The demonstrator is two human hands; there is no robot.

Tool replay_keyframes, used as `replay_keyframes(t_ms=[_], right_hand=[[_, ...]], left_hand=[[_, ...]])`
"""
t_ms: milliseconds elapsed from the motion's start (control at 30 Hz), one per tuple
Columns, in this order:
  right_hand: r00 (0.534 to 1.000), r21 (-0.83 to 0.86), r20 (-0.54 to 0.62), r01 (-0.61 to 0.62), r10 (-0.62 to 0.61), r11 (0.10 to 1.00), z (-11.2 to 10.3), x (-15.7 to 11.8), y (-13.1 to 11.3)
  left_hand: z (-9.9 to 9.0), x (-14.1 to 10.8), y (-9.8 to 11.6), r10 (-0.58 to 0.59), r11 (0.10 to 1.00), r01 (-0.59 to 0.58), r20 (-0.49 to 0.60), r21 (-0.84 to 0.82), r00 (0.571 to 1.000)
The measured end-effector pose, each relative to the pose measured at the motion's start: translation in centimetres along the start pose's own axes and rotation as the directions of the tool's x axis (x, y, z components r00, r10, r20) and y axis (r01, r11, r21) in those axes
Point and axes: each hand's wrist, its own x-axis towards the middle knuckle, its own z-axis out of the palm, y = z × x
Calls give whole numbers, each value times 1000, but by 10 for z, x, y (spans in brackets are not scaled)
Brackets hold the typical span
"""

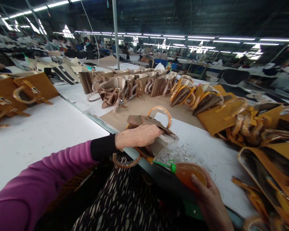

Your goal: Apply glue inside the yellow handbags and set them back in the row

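My left hand [141, 135] is closed over the brown lining of a handbag [161, 146] at the table edge in front of me. The bag's lining is pulled up and bunched. One wrapped ring handle stands up behind it, and another hangs over the edge toward my lap. In my right hand [210, 192] is a squeeze bottle [189, 175] of amber liquid with a green nozzle. It is tilted so that the nozzle tip points left, close to the bag's lower corner; whether it touches cannot be made out.
Mustard handbags [216, 120] crowd the right side, some very near my right hand. A row of taupe handbags [137, 81] stands across the back on brown paper [144, 104]. Finished-looking tan bags [38, 88] stand on the left white table. A metal pole [116, 38] rises behind.
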Motion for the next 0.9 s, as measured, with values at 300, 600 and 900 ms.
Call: replay_keyframes(t_ms=[300,600,900], right_hand=[[998,93,-54,31,-26,995,3,-2,4],[994,106,-111,-4,16,994,2,-2,11],[994,78,-110,-19,28,997,12,-17,9]], left_hand=[[22,5,-17,67,997,-63,-84,45,994],[19,2,-12,68,997,-65,-104,33,992],[9,3,-4,19,1000,-18,-59,11,998]])
